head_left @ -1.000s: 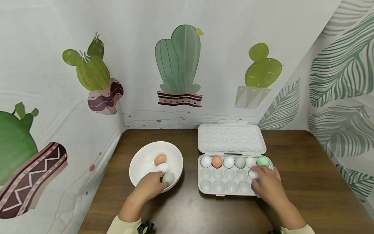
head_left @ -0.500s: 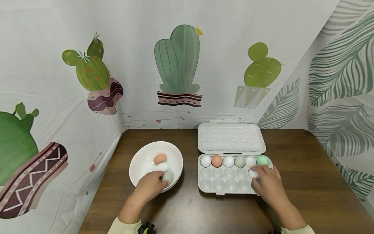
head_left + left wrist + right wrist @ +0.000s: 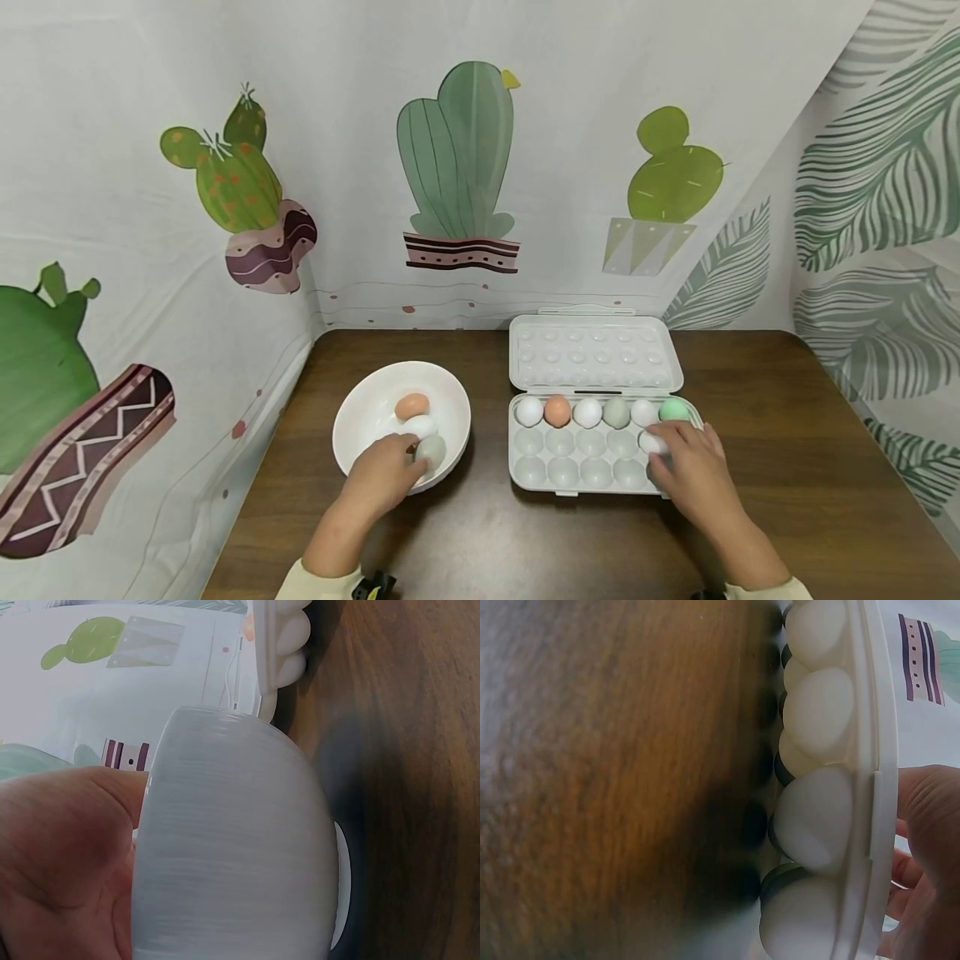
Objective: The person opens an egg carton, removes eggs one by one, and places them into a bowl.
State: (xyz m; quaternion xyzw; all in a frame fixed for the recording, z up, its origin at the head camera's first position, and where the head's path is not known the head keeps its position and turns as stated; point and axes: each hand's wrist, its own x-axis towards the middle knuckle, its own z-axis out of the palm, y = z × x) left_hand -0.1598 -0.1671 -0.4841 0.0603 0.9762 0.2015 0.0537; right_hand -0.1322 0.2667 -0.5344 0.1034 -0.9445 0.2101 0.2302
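**Two hands, eggs, bowl and tray**

Left hand (image 3: pixel 382 479) curls over the rim of a smooth, round white bowl (image 3: pixel 358 425), fingers closed on a pale grey egg (image 3: pixel 431 451); a tan egg (image 3: pixel 411 406) and a white egg (image 3: pixel 421 427) lie beside it. Right hand (image 3: pixel 692 472) pinches a white egg (image 3: pixel 651 442) over the moulded plastic egg tray (image 3: pixel 540 483), second row, near the right end. Back row holds six eggs; hinged lid (image 3: pixel 596 353) open. Dark wood-grain tabletop (image 3: pixel 787 467). Cactus-print cloth backdrop (image 3: pixel 457 167).

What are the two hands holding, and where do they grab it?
The right hand pinches a white egg by its top, over the egg tray. The left hand grips a grey egg by its side, in the bowl.
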